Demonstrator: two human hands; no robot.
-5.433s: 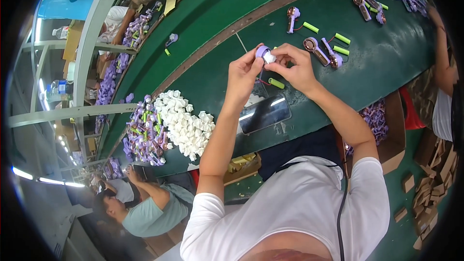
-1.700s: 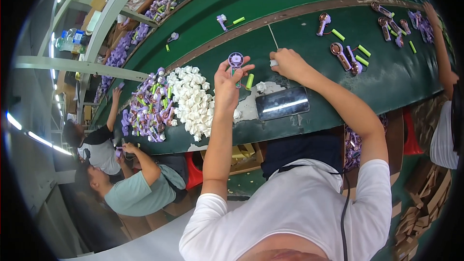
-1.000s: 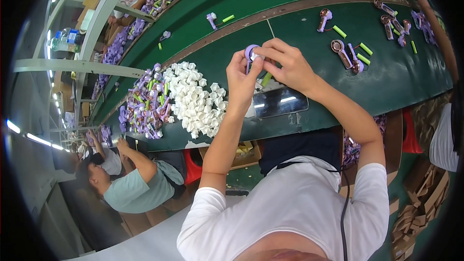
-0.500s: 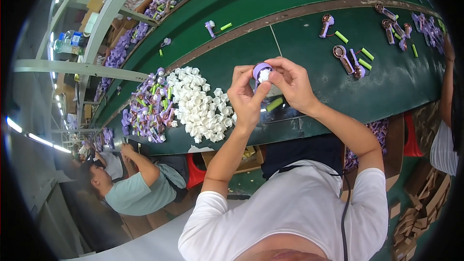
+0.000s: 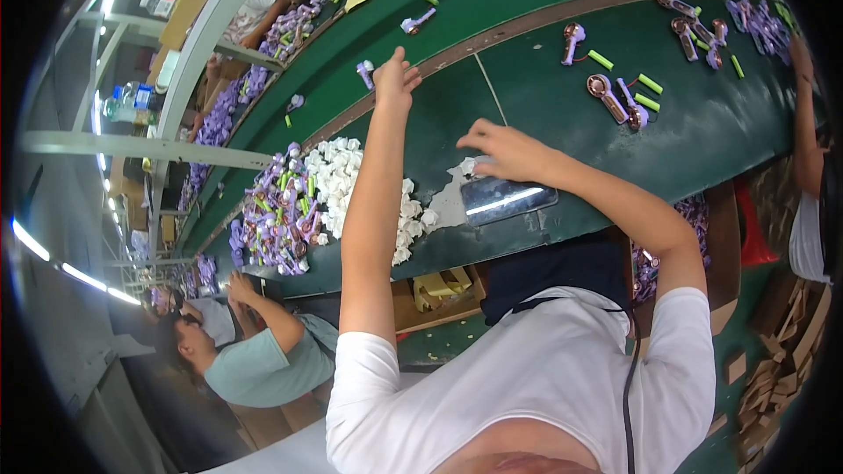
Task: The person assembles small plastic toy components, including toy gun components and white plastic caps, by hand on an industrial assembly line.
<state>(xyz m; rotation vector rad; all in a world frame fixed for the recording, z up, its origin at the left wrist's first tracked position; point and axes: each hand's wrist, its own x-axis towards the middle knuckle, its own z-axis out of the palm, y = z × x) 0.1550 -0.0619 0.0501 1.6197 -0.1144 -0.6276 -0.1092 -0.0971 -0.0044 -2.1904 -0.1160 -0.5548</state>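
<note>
Left hand [image 5: 397, 81]: stretched far out at 12 o'clock over the green conveyor belt [image 5: 527, 0], fingers spread, nothing held. It is nearest the small purple part [image 5: 365, 73] lying just beside it at 9 o'clock; whether that part is touched cannot be told.

Right hand [image 5: 500, 149]: lowered over the belt edge, fingers loosely curled, palm down, no object seen in it. A few white pieces [image 5: 468, 164] lie just under its fingertips, on a pale worn patch beside the dark phone [image 5: 507, 200], which is laid flat at 6 o'clock from the hand.

Step in hand, as judged: a reach, both hands empty, one toward the belt, one toward the loose white pieces. A pinch on one small piece is called for next, without the neighbours being scattered.

Stock, outward: no bins or trays are seen on the bench. A loose heap of white round parts [image 5: 329, 180] lies at 9 o'clock from the right hand, partly hidden by the left forearm. A pile of purple parts [image 5: 272, 224] mixed with green sticks is touching it further left. At 2 o'clock from the right hand, copper-headed handles [image 5: 608, 95] and green sticks [image 5: 650, 83] are spread on the belt. A cardboard box [image 5: 702, 237] below the bench is seen to hold more purple pieces.
</note>
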